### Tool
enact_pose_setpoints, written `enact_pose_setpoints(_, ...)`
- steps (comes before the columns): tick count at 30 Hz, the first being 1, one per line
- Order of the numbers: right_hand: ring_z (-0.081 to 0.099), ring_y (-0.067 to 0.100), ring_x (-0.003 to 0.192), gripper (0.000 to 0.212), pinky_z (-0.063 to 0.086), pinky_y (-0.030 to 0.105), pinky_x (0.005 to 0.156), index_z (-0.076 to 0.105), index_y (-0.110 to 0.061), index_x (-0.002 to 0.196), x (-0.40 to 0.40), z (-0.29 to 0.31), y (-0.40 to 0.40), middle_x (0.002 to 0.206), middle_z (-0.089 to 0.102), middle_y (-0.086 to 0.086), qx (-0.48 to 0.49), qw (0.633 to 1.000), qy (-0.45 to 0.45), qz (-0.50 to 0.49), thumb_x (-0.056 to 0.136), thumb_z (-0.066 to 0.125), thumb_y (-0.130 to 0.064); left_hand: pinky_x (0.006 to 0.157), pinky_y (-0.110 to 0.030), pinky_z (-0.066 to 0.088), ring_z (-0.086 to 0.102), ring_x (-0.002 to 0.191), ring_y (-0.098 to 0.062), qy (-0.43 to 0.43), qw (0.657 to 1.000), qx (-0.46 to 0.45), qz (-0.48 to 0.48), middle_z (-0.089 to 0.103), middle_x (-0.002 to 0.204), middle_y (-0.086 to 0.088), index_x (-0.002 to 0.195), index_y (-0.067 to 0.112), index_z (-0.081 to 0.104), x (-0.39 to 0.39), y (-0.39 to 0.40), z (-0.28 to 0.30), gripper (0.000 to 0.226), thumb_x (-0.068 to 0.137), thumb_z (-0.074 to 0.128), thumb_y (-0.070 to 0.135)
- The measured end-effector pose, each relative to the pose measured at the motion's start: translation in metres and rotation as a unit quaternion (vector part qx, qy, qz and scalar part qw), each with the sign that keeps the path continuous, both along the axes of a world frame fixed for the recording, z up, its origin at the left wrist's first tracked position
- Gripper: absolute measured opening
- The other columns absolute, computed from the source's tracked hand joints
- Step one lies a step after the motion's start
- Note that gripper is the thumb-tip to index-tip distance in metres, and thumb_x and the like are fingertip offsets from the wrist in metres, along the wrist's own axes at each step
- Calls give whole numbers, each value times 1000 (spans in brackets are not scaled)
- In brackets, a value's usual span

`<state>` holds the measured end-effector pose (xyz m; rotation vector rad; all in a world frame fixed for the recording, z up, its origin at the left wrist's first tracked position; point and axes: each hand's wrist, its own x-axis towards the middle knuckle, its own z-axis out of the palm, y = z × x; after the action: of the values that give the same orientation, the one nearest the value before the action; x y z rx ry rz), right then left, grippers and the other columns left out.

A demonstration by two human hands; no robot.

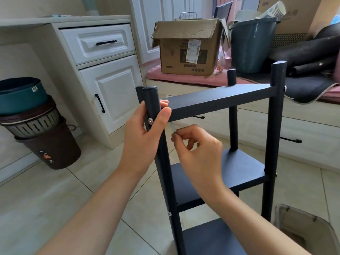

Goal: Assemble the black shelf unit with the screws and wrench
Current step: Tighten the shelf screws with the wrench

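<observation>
Now left hand (145, 133) grips post (151, 100), right hand (197, 146) pinches wrench (172, 127).

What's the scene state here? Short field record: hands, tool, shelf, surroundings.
left hand: grips the front-left post of the shelf unit, near its top
right hand: pinches a small wrench beside that post, under the top shelf
screw: head visible on the post, between the left thumb and fingers
shelf unit: upright on the tile floor, three shelves in view
top shelf: seated between four posts
behind: cardboard box, blue bucket, white cabinet
left side: stacked bins
</observation>
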<state>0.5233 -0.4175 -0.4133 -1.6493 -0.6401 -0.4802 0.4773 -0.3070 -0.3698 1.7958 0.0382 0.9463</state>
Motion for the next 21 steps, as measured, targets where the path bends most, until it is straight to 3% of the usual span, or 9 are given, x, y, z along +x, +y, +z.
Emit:
enact_pose_setpoints(12,55,13,70,15,42,18,63,64,-16,79,2,0,11,73,62,-10,42,998,2,46,88,69,-5,82,-11,46,64,97,-4,-6,1000,4,17,70,102,1,102,23,68,1,0,2,26,89,59,45)
enact_pose_setpoints(17,54,17,71,15,47,30,64,62,-18,82,5,-8,21,73,58,-15,66,996,6,52,90,67,-5,82,-10,47,65,97,0,-10,1000,3,19,72,102,4,101,25,67,2,-1,2,25,88,59,45)
enact_pose_setpoints(21,51,13,69,12,43,23,64,61,-21,83,9,-10,31,73,57,-16,81,995,24,59,90,67,-13,82,-12,48,65,100,-2,-6,1000,-5,22,72,101,8,103,23,69,3,-1,3,22,91,61,40)
